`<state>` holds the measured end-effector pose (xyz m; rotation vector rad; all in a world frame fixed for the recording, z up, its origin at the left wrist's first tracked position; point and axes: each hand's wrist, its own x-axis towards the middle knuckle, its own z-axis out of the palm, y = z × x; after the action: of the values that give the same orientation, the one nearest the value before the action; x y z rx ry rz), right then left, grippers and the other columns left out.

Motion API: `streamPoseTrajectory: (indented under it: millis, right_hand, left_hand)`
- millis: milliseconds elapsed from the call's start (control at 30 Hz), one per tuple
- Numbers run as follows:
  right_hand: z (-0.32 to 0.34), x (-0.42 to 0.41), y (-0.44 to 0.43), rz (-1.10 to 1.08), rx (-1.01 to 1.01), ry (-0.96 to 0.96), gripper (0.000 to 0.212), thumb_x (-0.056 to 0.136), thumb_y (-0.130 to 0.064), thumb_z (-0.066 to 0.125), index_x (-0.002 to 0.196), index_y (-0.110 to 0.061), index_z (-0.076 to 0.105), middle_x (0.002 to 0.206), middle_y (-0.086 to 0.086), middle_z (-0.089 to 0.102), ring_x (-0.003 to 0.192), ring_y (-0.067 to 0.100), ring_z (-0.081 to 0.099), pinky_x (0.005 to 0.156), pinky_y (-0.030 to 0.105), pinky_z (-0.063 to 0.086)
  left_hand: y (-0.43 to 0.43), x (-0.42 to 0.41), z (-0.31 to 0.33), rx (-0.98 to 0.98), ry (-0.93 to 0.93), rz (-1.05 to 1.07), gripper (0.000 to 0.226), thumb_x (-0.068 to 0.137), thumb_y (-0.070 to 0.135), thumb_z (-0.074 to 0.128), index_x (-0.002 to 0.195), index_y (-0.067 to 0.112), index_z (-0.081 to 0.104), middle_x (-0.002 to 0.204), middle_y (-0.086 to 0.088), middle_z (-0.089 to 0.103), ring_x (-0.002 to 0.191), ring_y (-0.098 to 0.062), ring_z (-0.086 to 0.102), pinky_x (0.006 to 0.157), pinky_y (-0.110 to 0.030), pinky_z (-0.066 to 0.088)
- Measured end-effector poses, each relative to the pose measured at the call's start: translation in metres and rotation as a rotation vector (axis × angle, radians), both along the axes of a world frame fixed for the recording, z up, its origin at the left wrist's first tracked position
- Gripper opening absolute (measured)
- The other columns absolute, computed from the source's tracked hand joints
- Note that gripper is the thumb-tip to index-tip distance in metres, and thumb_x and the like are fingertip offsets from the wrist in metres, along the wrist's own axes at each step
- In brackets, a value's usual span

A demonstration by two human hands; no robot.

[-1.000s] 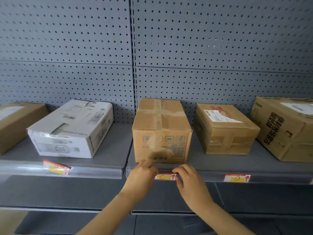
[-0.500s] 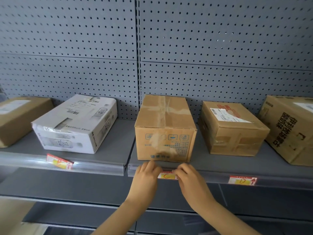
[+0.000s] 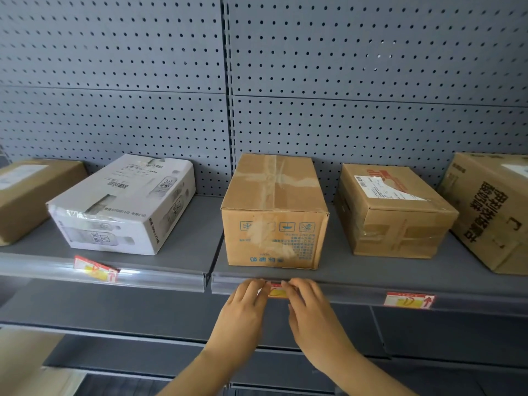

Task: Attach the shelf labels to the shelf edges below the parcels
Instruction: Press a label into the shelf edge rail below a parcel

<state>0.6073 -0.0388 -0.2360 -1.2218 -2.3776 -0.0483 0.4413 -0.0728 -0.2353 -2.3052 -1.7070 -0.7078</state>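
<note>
Pressing against the clear strip on the shelf edge (image 3: 343, 287), both hands are seen side by side with a red and yellow shelf label (image 3: 276, 291) pinched between their fingertips. The left hand (image 3: 246, 305) is laid on the label's left end and the right hand (image 3: 307, 307) on its right end; only the middle of the label is left showing, so its seating in the strip cannot be judged with certainty. Directly above the grip, a taped brown cardboard box with blue print (image 3: 274, 218) is set on the shelf. To the right of the grip, a second label (image 3: 409, 300) is seen in the same strip, below a smaller brown parcel with a white shipping slip (image 3: 395, 212). Farther right, a large carton with black lettering (image 3: 494, 207) is cut off by the frame. To the left of the grip, a crooked label (image 3: 95, 268) is lodged on the neighbouring edge, beneath a white printed box (image 3: 123, 205), with another brown parcel (image 3: 31, 195) beyond it. A grey pegboard (image 3: 257, 81) is mounted behind everything.
</note>
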Motion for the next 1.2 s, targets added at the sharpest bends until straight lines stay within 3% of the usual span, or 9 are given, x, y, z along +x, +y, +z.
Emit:
streamPoseTrajectory:
  millis: [200, 467, 667, 800, 1000, 1200]
  right_hand:
    - [0.003, -0.002, 0.002, 0.042, 0.007, -0.019, 0.049, 0.068, -0.007, 0.075, 0.115, -0.009, 0.061, 0.112, 0.002, 0.06, 0.103, 0.02, 0.056, 0.085, 0.032, 0.052]
    - [0.002, -0.004, 0.001, 0.075, -0.026, 0.003, 0.046, 0.073, -0.006, 0.071, 0.117, -0.011, 0.059, 0.116, 0.001, 0.058, 0.109, 0.019, 0.053, 0.09, 0.033, 0.05]
    - [0.009, 0.004, 0.0, 0.073, -0.016, 0.088, 0.045, 0.075, -0.004, 0.07, 0.119, -0.008, 0.059, 0.115, 0.002, 0.056, 0.107, 0.017, 0.048, 0.087, 0.033, 0.051]
    - [0.006, 0.012, -0.002, 0.037, -0.031, 0.13, 0.045, 0.074, -0.002, 0.072, 0.117, -0.009, 0.061, 0.113, 0.002, 0.057, 0.106, 0.014, 0.046, 0.083, 0.033, 0.053]
    - [0.009, -0.01, -0.003, 0.157, -0.026, 0.133, 0.04, 0.077, -0.002, 0.068, 0.115, -0.012, 0.06, 0.112, -0.001, 0.052, 0.103, 0.016, 0.049, 0.08, 0.036, 0.052]
    - [0.019, -0.087, -0.009, 0.296, -0.002, 0.155, 0.037, 0.077, 0.0, 0.067, 0.111, -0.013, 0.063, 0.111, 0.001, 0.057, 0.104, 0.017, 0.051, 0.086, 0.035, 0.048]
  left_hand:
    - [-0.001, -0.004, -0.001, 0.008, 0.023, -0.001, 0.062, 0.052, 0.0, 0.079, 0.112, 0.004, 0.064, 0.107, -0.008, 0.059, 0.101, -0.023, 0.047, 0.077, -0.032, 0.052]
    - [-0.002, -0.003, 0.003, -0.017, 0.012, 0.004, 0.059, 0.058, 0.004, 0.076, 0.116, 0.007, 0.062, 0.109, -0.006, 0.063, 0.103, -0.023, 0.051, 0.077, -0.033, 0.053]
    - [-0.008, -0.03, 0.014, 0.006, -0.132, 0.123, 0.044, 0.075, 0.009, 0.039, 0.114, 0.01, 0.061, 0.109, -0.005, 0.06, 0.097, -0.022, 0.052, 0.082, -0.03, 0.039]
    - [-0.022, -0.057, 0.016, -0.003, -0.149, 0.195, 0.039, 0.072, -0.002, 0.058, 0.108, 0.011, 0.063, 0.107, -0.006, 0.061, 0.095, -0.026, 0.055, 0.079, -0.038, 0.048]
    - [-0.043, -0.079, 0.008, -0.094, -0.137, 0.26, 0.041, 0.069, 0.003, 0.053, 0.107, 0.017, 0.062, 0.099, 0.0, 0.058, 0.082, -0.022, 0.053, 0.068, -0.033, 0.047]
    - [-0.057, -0.122, 0.018, -0.085, -0.153, 0.313, 0.039, 0.073, 0.006, 0.052, 0.109, 0.019, 0.062, 0.103, 0.0, 0.06, 0.086, -0.022, 0.055, 0.072, -0.031, 0.046]
